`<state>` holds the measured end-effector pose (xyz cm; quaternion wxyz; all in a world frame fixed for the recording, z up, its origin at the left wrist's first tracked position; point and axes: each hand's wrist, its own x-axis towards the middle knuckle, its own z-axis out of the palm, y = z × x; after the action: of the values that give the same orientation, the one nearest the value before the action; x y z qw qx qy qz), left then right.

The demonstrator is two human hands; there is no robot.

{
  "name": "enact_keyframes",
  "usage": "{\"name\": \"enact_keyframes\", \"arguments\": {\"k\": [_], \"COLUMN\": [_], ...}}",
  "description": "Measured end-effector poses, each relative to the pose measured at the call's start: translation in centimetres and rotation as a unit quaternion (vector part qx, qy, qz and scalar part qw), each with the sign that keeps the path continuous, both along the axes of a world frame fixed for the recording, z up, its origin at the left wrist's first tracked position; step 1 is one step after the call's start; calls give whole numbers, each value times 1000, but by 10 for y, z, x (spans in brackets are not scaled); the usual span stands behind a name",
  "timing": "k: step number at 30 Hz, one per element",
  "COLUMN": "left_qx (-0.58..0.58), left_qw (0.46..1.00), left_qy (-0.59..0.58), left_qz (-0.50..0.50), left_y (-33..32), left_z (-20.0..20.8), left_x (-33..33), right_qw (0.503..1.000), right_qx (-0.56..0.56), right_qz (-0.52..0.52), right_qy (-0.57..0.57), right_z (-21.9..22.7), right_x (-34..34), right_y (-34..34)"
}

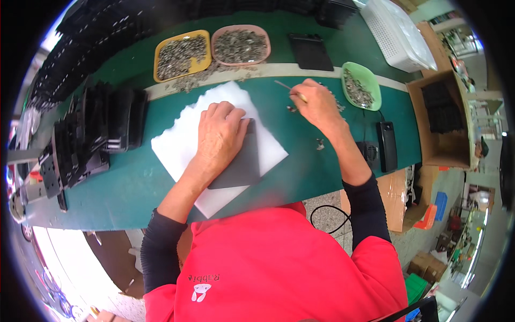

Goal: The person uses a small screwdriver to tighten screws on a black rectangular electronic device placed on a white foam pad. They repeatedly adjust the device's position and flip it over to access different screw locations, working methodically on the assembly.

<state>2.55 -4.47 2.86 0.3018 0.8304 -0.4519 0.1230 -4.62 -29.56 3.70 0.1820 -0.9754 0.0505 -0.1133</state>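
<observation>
A dark grey flat panel lies on a white foam sheet in the middle of the green table. My left hand is closed over the panel's left and far part, fingers bent and pressed together, thumb along the surface. To the right, above the tabletop, my right hand grips a thin tool with a metal shaft and a yellowish handle. Its tip points left, away from the panel. Small metal pieces lie on the table near my right hand.
Small metal parts fill a yellow tray, a pink tray and a green tray. Black plastic housings are stacked at the left. A black panel, a black handheld device and a cardboard box are rightward.
</observation>
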Motion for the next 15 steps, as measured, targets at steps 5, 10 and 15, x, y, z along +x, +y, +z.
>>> {"name": "enact_keyframes", "arguments": {"k": [5, 10, 15], "left_qx": [-9, 37, 71], "left_qw": [997, 999, 990], "left_qy": [70, 9, 72], "left_qz": [33, 27, 98], "left_y": [17, 24, 30], "left_z": [0, -9, -12], "left_x": [-11, -14, -17], "right_qw": [992, 937, 930], "right_qx": [67, 343, 361], "right_qz": [72, -1, -15], "right_qy": [-73, 71, 60], "right_z": [5, 0, -23], "right_x": [-6, -18, -19], "right_y": [34, 65, 77]}}
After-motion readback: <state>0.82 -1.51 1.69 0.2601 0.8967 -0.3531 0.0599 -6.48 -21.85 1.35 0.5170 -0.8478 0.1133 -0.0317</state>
